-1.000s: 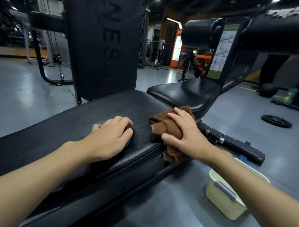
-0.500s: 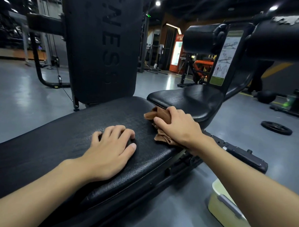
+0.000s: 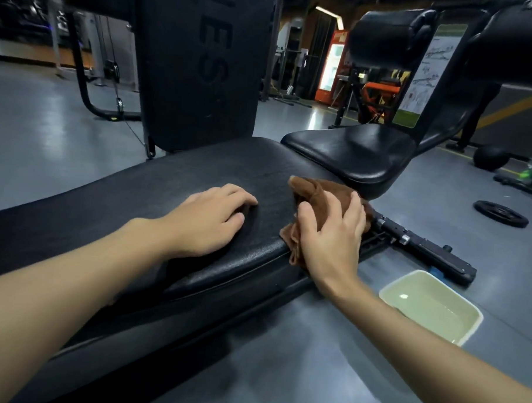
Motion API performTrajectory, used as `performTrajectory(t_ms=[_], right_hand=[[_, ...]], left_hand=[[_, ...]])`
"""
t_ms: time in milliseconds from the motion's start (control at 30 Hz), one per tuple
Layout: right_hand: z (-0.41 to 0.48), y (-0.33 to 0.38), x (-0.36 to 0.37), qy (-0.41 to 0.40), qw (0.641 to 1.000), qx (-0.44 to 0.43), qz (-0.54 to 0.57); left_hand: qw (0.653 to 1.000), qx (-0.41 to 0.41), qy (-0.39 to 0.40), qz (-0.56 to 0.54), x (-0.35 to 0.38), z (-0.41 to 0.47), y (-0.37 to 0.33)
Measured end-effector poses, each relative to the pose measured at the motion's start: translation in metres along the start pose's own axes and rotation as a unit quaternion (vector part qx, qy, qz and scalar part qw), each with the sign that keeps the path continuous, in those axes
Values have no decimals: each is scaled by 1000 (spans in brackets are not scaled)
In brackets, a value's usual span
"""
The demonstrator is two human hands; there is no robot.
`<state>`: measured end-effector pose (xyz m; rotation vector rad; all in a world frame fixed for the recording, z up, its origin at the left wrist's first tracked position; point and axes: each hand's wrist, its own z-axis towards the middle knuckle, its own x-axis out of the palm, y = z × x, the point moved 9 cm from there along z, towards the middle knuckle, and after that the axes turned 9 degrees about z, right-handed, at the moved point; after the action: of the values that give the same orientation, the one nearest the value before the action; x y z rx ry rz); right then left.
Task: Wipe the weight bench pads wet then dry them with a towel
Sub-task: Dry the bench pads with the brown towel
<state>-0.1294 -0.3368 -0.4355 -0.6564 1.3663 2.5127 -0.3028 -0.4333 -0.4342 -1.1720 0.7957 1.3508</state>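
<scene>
Pad first: the long pad (image 3: 155, 196) of the weight bench runs from the lower left towards the middle of my view, black and grained. On its right-hand edge lies a brown cloth (image 3: 317, 191), bunched up, part on top of the pad and part hanging over the side.

My right hand (image 3: 330, 234) sits on that cloth, thumb on one side of the bunch and fingers curled over the other, so it grips the cloth and holds it against the pad's edge. My left hand (image 3: 209, 220) rests palm down on the pad just beside it. Its fingers are loosely bent and hold nothing, and the two hands do not touch.

Just beyond the cloth is the seat pad (image 3: 352, 153), shiny black and slightly raised, its near edge close to my right fingertips. Behind the long pad stands an upright back pad (image 3: 200, 67) with large letters pressed into it.

Below my right forearm, on the grey floor (image 3: 48, 131), there is a pale tub (image 3: 473, 329) with liquid in it — a glint of light shows on the surface. The bench's black frame bar (image 3: 424, 249) lies between the tub and the pads. Further right on the floor are a weight plate (image 3: 500, 213), lying flat, and a dark ball (image 3: 490, 157).
</scene>
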Motion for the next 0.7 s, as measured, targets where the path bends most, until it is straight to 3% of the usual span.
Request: performTrajectory(t_ms=[167, 267, 400, 467, 533, 600, 700], right_hand=[[-58, 55, 38, 41, 972, -181, -145], [-59, 76, 48, 65, 953, -198, -220], [-78, 125, 80, 173, 936, -272, -142], [-114, 155, 121, 243, 901, -317, -167], [-138, 158, 154, 304, 862, -309, -264], [-141, 157, 162, 311, 843, -300, -319], [-161, 174, 171, 291, 839, -343, -306]], left_hand=[[998, -15, -27, -50, -10, -29, 21], [997, -52, -15, -51, -15, -65, 50], [993, -106, 10, -40, -23, -119, 86], [989, -133, -11, -57, -36, -143, 97], [983, -180, -5, -46, -43, -175, 117], [974, -224, 26, -8, -44, -211, 148], [964, -258, 56, 22, -45, -258, 178]])
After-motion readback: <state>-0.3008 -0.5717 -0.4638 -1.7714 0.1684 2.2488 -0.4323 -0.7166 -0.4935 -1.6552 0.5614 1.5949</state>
